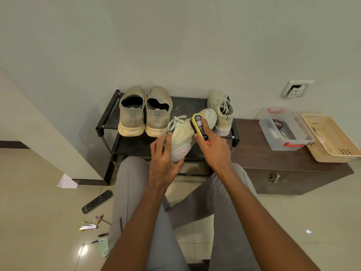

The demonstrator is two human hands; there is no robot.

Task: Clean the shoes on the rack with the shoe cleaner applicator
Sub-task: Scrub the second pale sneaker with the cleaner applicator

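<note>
So the left hand (163, 153) has the pale laced sneaker (187, 132) by its heel end, fingers curled over the collar and thumb under the sole, holding it up off the near edge of the black rack (109, 122). The right hand (212, 148) is wrapped around the yellow applicator (199, 127), index finger stretched along its back, and the pad side looks pressed against the side of the sneaker near the toe.

What could go wrong: the sneaker is only held at one end, so I'd guess a firm scrub at the toe could twist it out of that grip or swing it into its partner (221, 112), which sits just beside it on the right of the rack. Can't tell if the applicator's cap end near the wrist is sealed, so drips on the trousers (132, 192) are possible too.

Direction-wise, the sneaker's long axis runs diagonally, heel near-left, toe pointing far-right, tipped a bit so its side faces up. The applicator lies roughly across it, top end far, red end near.

The tan slip-on pair (144, 112) sits on the left of the rack, heels toward the camera, not being handled right now.
</note>
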